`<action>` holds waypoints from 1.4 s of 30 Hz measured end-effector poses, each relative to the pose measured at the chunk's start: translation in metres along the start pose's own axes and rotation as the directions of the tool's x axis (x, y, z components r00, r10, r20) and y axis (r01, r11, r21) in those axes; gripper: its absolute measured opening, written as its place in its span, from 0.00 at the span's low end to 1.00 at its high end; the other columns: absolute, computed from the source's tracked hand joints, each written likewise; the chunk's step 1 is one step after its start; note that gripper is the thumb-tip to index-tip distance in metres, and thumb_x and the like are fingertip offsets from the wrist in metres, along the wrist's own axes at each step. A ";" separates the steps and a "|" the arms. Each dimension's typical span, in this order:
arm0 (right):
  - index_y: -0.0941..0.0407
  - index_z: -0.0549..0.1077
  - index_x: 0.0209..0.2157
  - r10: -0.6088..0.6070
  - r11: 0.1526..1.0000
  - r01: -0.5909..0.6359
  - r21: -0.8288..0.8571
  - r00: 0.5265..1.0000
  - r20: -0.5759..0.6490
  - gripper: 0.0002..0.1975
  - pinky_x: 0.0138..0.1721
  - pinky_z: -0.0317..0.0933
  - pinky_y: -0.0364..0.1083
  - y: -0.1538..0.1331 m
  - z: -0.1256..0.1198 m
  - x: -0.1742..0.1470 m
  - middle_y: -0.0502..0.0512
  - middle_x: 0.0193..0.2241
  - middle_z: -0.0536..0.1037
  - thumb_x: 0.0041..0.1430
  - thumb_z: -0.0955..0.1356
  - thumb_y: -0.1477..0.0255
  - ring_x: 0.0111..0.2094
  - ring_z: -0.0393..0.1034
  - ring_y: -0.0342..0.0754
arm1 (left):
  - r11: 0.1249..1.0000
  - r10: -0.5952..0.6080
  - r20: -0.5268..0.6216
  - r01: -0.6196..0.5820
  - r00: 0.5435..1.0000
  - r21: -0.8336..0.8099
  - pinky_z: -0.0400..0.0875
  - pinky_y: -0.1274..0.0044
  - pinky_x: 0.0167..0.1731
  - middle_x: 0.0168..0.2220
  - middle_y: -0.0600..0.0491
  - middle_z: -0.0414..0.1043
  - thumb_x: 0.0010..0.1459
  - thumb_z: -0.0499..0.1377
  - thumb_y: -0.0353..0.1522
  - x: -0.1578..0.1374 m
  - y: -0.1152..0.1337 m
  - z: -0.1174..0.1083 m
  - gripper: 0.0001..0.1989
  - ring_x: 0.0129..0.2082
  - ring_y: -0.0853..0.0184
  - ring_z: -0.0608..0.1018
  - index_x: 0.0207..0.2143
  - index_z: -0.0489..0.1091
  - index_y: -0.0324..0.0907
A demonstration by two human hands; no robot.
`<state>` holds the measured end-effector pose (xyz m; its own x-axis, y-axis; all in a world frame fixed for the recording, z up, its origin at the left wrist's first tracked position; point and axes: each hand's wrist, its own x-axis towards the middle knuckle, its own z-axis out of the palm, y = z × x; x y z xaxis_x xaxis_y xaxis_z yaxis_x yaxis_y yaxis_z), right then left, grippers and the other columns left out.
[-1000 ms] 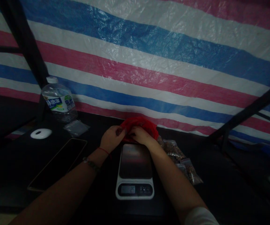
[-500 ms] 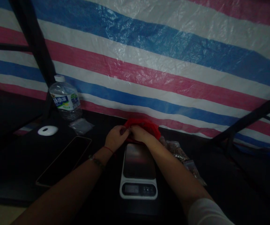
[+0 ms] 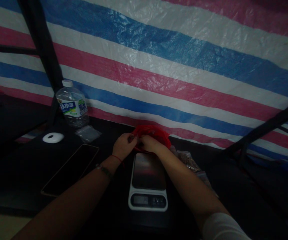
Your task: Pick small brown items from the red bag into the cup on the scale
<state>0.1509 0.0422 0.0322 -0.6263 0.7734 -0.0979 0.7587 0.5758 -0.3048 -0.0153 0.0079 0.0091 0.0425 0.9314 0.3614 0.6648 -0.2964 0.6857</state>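
We saw the red bag (image 3: 156,129) at the back of the black surface (image 3: 21,180), just behind the scale (image 3: 148,171). Our left grip (image 3: 124,145) was curled at its left edge. Our right grip (image 3: 147,143) was at its open top. It was dark, so we could not tell how wide either opened or what they held.

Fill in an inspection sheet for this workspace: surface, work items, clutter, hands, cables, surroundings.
Surface: black tabletop, dimly lit.
Work items: red bag, open, just beyond the scale; filled clear packets right of the bag, partly hidden. Display reading illegible.
Clutter: phone, upright bottle, flat clear bag and white oval object, all on the left.
Hands: left hand at the red bag's left rim, right hand in its opening; what they grip is unclear.
Cables: nothing seen.
Surroundings: striped sheet behind; black frame bars at both sides.
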 end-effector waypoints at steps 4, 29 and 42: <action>0.60 0.78 0.36 -0.058 0.997 0.059 -0.041 0.998 0.016 0.11 0.34 0.61 0.41 0.002 -0.001 -0.001 0.58 0.34 0.80 0.54 0.64 0.80 0.33 0.72 0.46 | 1.000 -0.007 0.002 0.007 1.000 0.004 0.66 0.75 0.36 0.36 0.49 0.74 0.58 0.51 0.45 0.000 -0.001 0.001 0.18 0.36 0.64 0.75 0.35 0.72 0.41; 0.56 0.78 0.38 -0.104 0.967 0.178 0.182 0.928 -0.358 0.12 0.46 0.62 0.46 -0.023 -0.027 -0.029 0.54 0.38 0.78 0.53 0.67 0.82 0.41 0.71 0.47 | 0.976 0.153 0.129 -0.170 0.980 0.136 0.70 0.76 0.46 0.46 0.51 0.71 0.53 0.58 0.44 -0.006 0.002 0.006 0.17 0.43 0.65 0.74 0.40 0.74 0.45; 0.57 0.78 0.37 -0.011 0.992 0.074 0.097 0.845 -0.534 0.09 0.46 0.60 0.45 -0.011 -0.030 -0.030 0.55 0.38 0.78 0.57 0.66 0.79 0.41 0.70 0.46 | 0.980 0.175 -0.016 -0.173 0.984 0.098 0.69 0.74 0.47 0.44 0.51 0.72 0.55 0.56 0.45 -0.004 0.004 0.002 0.17 0.44 0.64 0.74 0.40 0.74 0.45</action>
<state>0.1668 0.0205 0.0666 -0.4419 0.7892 0.4266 0.6890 0.6031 -0.4020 -0.0111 0.0039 0.0093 0.1462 0.8617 0.4859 0.7172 -0.4307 0.5478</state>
